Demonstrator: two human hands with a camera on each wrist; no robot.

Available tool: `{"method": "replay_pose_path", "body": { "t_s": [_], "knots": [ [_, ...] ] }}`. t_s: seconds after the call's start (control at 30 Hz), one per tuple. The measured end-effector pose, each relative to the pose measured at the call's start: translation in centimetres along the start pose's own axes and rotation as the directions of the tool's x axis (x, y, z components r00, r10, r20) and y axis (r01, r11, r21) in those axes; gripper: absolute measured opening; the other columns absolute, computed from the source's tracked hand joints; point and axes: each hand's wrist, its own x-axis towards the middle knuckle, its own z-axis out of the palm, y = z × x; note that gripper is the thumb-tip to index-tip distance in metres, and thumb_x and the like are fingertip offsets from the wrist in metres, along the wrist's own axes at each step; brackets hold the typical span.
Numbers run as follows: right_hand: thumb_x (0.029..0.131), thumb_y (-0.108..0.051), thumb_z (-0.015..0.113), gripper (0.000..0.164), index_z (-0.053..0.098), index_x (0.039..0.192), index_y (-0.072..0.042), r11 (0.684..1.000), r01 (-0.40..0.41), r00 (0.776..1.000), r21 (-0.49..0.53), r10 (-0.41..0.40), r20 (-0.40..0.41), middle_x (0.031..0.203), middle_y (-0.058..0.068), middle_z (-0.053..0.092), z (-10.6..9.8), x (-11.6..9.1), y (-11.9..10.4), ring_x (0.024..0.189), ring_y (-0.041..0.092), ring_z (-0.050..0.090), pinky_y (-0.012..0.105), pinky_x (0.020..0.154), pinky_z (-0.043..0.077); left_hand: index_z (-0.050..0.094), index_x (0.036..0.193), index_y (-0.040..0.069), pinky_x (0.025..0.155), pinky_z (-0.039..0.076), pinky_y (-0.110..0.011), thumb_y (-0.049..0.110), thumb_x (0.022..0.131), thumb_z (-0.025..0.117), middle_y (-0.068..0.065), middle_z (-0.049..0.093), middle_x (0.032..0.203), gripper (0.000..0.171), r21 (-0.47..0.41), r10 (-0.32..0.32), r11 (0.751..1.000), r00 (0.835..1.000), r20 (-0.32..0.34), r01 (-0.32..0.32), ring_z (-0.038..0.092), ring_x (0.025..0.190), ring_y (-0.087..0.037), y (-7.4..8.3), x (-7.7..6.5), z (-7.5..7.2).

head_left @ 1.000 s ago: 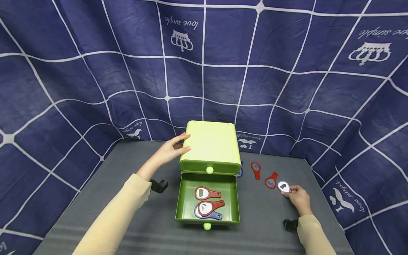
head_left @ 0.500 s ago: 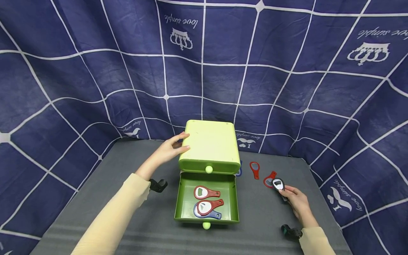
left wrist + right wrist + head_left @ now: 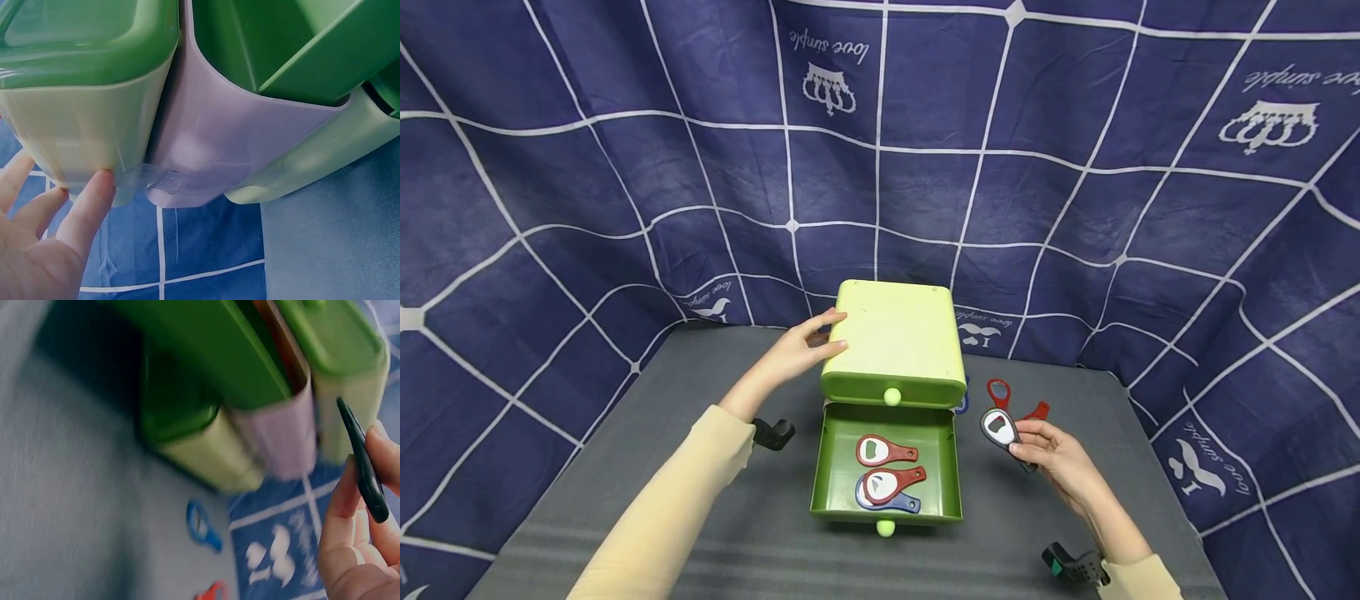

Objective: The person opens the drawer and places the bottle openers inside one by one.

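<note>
My right hand [image 3: 1060, 462] pinches a black bottle opener [image 3: 1000, 427] by its handle, with the round white face turned up, right of the open green drawer [image 3: 831, 510]. The right wrist view shows this opener [image 3: 362, 462] edge-on between thumb and fingers. My left hand [image 3: 797, 354] rests its spread fingers against the left side of the small drawer cabinet [image 3: 895, 333]; its fingertips touch the cream top unit [image 3: 75, 137] in the left wrist view. Inside the drawer lie a red bottle opener [image 3: 883, 451] and another red one [image 3: 895, 482] overlapping a blue one [image 3: 910, 505].
On the grey table right of the cabinet lie a blue bottle opener [image 3: 962, 402], partly hidden by the cabinet, a red one [image 3: 998, 392] and another red one [image 3: 1039, 410], partly covered by my right hand. A blue checked cloth [image 3: 925, 192] hangs behind.
My right hand has picked up the black bottle opener from the table and carried it left towards the drawer. My left hand stays on the cabinet.
</note>
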Motion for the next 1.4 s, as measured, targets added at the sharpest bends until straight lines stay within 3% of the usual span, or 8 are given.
{"method": "replay_pose_path", "body": {
  "t_s": [0.2, 0.4, 0.57, 0.87, 1.27, 1.4],
  "knots": [
    [0.085, -0.005, 0.075, 0.047, 0.054, 0.124, 0.012, 0.996, 0.078, 0.992, -0.048, -0.072, 0.107, 0.097, -0.004, 0.066, 2.9, -0.8, -1.8, 0.085, 0.004, 0.067, 0.019, 0.074, 0.055, 0.045, 0.149, 0.01, 0.113, 0.041, -0.049, 0.022, 0.096, 0.066, -0.014, 0.02, 0.164, 0.058, 0.012, -0.017, 1.0, 1.0, 0.004, 0.017, 0.046, 0.136, -0.041, 0.1, 0.0, 0.0],
    [0.082, -0.004, 0.077, 0.045, 0.058, 0.118, 0.014, 0.975, 0.194, 0.961, -0.111, -0.166, 0.22, 0.097, 0.007, 0.069, 5.8, -0.6, -2.4, 0.082, 0.005, 0.067, 0.02, 0.071, 0.057, 0.045, 0.149, 0.012, 0.112, 0.042, -0.05, 0.024, 0.096, 0.066, -0.012, 0.02, 0.164, 0.058, 0.015, -0.027, 1.0, 1.0, 0.003, 0.027, 0.046, 0.136, -0.04, 0.2, -0.1, 0.0],
    [0.079, -0.004, 0.08, 0.038, 0.063, 0.111, 0.009, 0.952, 0.241, 0.958, -0.189, -0.202, 0.203, 0.097, 0.014, 0.069, 8.5, -0.1, -2.6, 0.082, 0.009, 0.066, 0.019, 0.07, 0.057, 0.045, 0.149, 0.012, 0.112, 0.042, -0.049, 0.023, 0.096, 0.067, -0.012, 0.021, 0.164, 0.058, 0.009, -0.027, 1.0, 1.0, -0.001, 0.027, 0.047, 0.136, -0.04, 0.2, 0.1, 0.1],
    [0.074, -0.005, 0.085, 0.027, 0.07, 0.097, -0.005, 0.87, 0.293, 0.956, -0.397, -0.277, 0.099, 0.087, 0.003, 0.07, 12.7, 0.6, -2.4, 0.077, 0.011, 0.066, 0.018, 0.067, 0.055, 0.044, 0.15, 0.012, 0.114, 0.039, -0.05, 0.026, 0.096, 0.066, -0.011, 0.019, 0.165, 0.06, -0.002, -0.032, 0.999, 0.999, -0.002, 0.032, 0.045, 0.137, -0.04, -0.1, 0.1, 0.1],
    [0.075, -0.002, 0.083, 0.022, 0.07, 0.093, -0.005, 0.796, 0.327, 0.944, -0.51, -0.293, 0.149, 0.082, 0.002, 0.07, 14.7, 1.6, -1.7, 0.073, 0.009, 0.066, 0.019, 0.065, 0.055, 0.044, 0.149, 0.01, 0.112, 0.041, -0.05, 0.021, 0.096, 0.066, -0.013, 0.02, 0.164, 0.059, -0.023, -0.016, 1.0, 1.0, -0.003, 0.016, 0.044, 0.137, -0.041, -0.3, 0.0, 0.2],
    [0.076, -0.003, 0.083, 0.021, 0.07, 0.092, -0.006, 0.744, 0.358, 0.929, -0.563, -0.342, 0.138, 0.083, 0.003, 0.07, 14.9, 1.8, -1.5, 0.076, 0.012, 0.067, 0.02, 0.067, 0.055, 0.043, 0.149, 0.01, 0.112, 0.041, -0.051, 0.022, 0.096, 0.065, -0.012, 0.019, 0.165, 0.059, -0.021, -0.021, 1.0, 1.0, 0.001, 0.021, 0.044, 0.138, -0.041, -0.3, 0.0, 0.1]
  ]
}}
